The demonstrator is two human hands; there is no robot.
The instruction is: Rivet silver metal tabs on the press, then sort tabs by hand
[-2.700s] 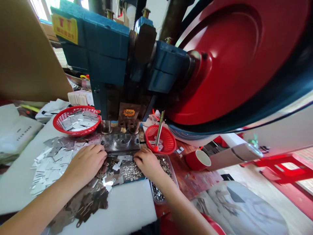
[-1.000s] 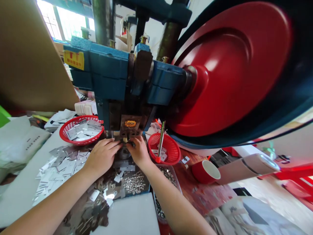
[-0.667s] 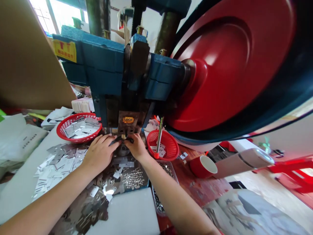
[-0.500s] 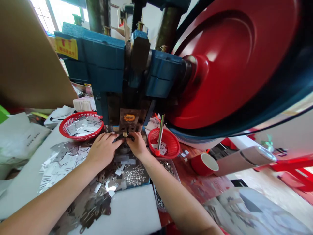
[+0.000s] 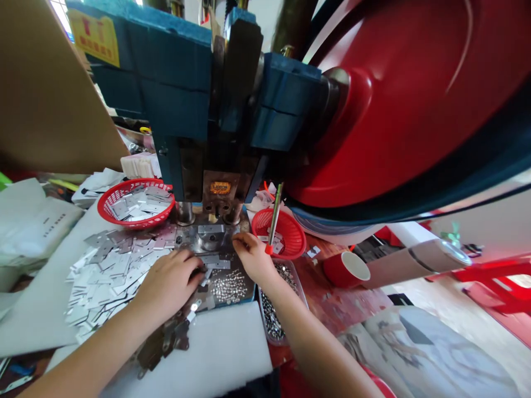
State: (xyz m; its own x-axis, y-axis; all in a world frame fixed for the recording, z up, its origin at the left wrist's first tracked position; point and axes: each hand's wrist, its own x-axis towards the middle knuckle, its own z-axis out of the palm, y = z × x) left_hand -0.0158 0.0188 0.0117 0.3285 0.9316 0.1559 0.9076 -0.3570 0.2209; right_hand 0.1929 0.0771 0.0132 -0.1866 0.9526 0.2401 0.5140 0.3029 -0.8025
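My left hand (image 5: 171, 279) is low over loose metal plates, in front of and left of the press die (image 5: 211, 237). Its fingers are curled toward the thumb, and a dark bit shows at the tips, too small to name. Just right of the die is my right hand (image 5: 255, 258), fingers bent together; whatever they may hold is hidden. A flat metal strip (image 5: 211, 228) lies across the die block. Before it, more flat metal plates (image 5: 218, 262) and a cluster of small shiny rivet-like parts (image 5: 229, 287) rest on the press bed.
The blue press (image 5: 178, 94) with its large red flywheel (image 5: 398, 110) rises ahead. Red baskets stand left (image 5: 136, 224) and right (image 5: 296, 243). A heap of metal plates (image 5: 112, 282), a clear tub of small metal parts (image 5: 271, 320) and a red cup (image 5: 344, 270) surround the hands.
Both hands have drawn back from under the press ram, the left toward me and leftward, the right toward me and rightward. The die is now in sight. The view has tilted down.
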